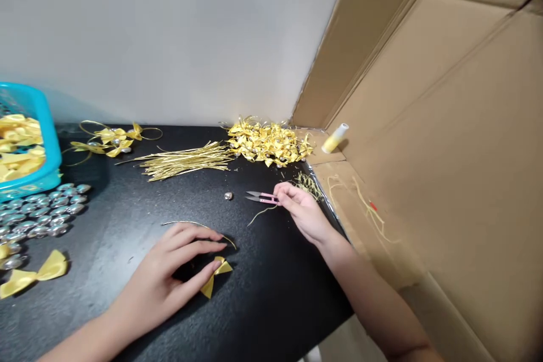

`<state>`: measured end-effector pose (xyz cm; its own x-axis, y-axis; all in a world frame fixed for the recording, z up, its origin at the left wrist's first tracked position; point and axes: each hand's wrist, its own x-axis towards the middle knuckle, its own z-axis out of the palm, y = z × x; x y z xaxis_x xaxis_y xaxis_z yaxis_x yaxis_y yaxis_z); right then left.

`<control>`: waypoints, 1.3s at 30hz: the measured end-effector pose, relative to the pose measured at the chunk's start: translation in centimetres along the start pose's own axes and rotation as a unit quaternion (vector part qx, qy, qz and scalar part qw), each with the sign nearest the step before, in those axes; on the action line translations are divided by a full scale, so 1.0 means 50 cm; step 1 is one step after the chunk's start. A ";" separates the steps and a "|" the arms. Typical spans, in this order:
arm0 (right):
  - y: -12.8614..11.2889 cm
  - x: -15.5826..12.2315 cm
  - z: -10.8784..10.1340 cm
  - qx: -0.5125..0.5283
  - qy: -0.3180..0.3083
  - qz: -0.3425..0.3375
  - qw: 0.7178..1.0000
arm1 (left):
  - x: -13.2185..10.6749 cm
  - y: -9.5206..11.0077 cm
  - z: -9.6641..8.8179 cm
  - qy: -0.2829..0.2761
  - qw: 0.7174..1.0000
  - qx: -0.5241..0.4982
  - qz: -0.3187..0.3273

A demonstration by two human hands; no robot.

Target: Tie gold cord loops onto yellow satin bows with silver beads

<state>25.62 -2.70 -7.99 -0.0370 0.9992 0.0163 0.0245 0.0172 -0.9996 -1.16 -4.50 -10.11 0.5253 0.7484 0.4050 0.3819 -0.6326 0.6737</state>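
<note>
My left hand lies on the black table, its fingers curled over a small yellow ribbon bow and touching a thin gold wire that arcs behind the fingertips. My right hand reaches to the pink-handled thread snips and its fingers close on the handle end. A small silver bell lies just left of the snips' blades. A short gold strand trails below the snips.
A bundle of gold wires and a heap of finished yellow bows lie at the back. Several silver bells and a loose bow sit left, by a blue basket. Cardboard walls the right side, with a yellow tube.
</note>
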 end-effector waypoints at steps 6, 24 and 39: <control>-0.044 -0.026 0.039 0.088 -0.040 0.012 0.995 | 0.086 0.065 0.010 0.006 0.998 0.000 -0.061; -0.068 -0.157 -0.089 0.057 -0.039 0.078 0.995 | 0.222 0.166 0.059 -0.305 0.949 -0.074 -0.033; -0.076 -0.255 -0.204 -0.153 -0.155 0.106 0.970 | 0.300 0.187 0.110 -0.327 0.937 0.083 0.092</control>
<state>36.20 -15.11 -4.14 -0.2961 0.9232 -0.2450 0.3577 -0.1307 -0.9247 14.47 -0.31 -1.13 0.9266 0.3760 0.0035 0.3235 -0.8018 0.5025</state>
